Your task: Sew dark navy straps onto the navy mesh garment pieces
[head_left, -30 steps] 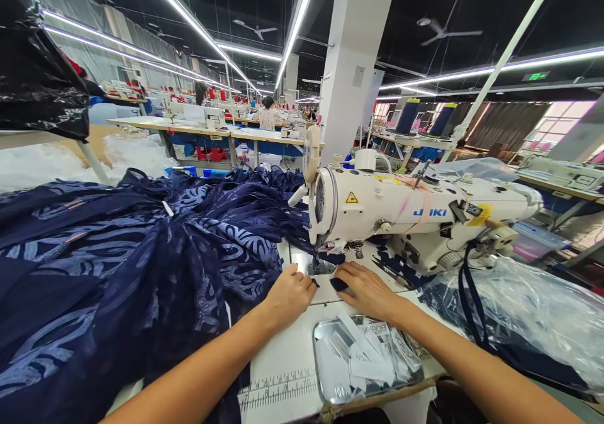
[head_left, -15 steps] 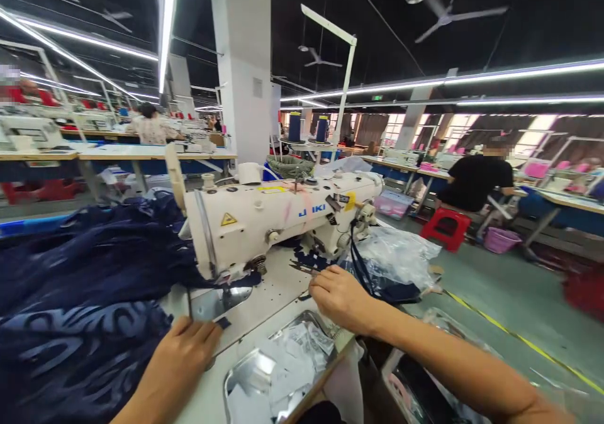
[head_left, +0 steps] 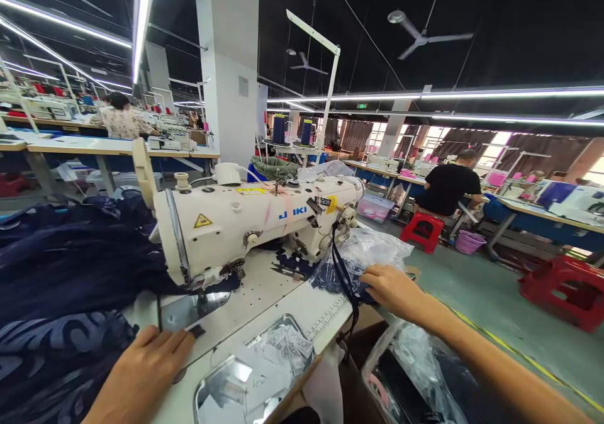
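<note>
My left hand point(head_left: 148, 364) rests with curled fingers on the machine table, just in front of the metal needle plate point(head_left: 182, 311). A small dark scrap point(head_left: 197, 331) shows by its fingertips; what lies under them is hidden. My right hand point(head_left: 394, 292) reaches over a clear plastic bag point(head_left: 377, 248) with navy fabric, its fingers stretched forward and slightly bent close to the fabric. Long navy straps point(head_left: 342, 267) hang over the table edge to its left. A pair of thread snips point(head_left: 283, 270) lies on the table behind. The white sewing machine point(head_left: 245, 223) stands across the middle.
Navy garments point(head_left: 70, 254) are heaped at the left. A metal tray point(head_left: 201, 386) of white labels sits at the front edge. Below right is an open box point(head_left: 368, 380) with plastic bags. Farther off are red stools point(head_left: 422, 230) and a seated person point(head_left: 453, 182).
My right hand has moved right and away from the snips, which now lie on the table, to the plastic bag. My left hand stays beside the needle plate. The view has turned rightward.
</note>
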Available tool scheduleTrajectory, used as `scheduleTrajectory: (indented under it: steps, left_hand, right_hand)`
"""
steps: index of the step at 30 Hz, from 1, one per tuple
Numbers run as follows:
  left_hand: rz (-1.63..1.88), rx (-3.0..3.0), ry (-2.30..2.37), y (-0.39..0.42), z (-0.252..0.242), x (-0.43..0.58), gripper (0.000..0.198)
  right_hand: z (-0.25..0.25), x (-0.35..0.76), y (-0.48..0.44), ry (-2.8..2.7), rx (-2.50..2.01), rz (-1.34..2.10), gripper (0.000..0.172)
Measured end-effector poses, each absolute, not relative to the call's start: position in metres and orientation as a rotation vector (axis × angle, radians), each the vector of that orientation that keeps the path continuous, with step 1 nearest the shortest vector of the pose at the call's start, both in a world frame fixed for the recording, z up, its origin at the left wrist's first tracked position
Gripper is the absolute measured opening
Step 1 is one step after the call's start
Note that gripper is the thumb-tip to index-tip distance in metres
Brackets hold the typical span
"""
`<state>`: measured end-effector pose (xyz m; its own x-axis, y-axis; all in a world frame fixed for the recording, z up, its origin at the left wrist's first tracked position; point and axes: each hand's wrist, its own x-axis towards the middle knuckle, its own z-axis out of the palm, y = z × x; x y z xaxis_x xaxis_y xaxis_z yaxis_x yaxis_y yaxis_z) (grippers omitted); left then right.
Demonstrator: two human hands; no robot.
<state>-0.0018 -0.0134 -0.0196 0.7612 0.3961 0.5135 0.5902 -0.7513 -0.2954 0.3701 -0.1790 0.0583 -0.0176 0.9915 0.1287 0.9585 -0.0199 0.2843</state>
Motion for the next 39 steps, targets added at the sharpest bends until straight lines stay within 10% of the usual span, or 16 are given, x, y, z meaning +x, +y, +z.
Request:
scheduleTrajectory:
  steps: [30, 39]
  left_hand:
    - [-0.621, -2.316, -0.607, -0.021, -0.028, 0.004, 0.024]
    - [-0.444, -2.400, -0.673, -0.028, -0.022, 0.004, 0.023]
  right_hand:
    - [0.006, 0.252, 0.008, 2.544, 1.939, 0.954, 0.025]
    - [-0.016, 0.209, -0.038, 3.086, 1.532, 0.330, 0.009]
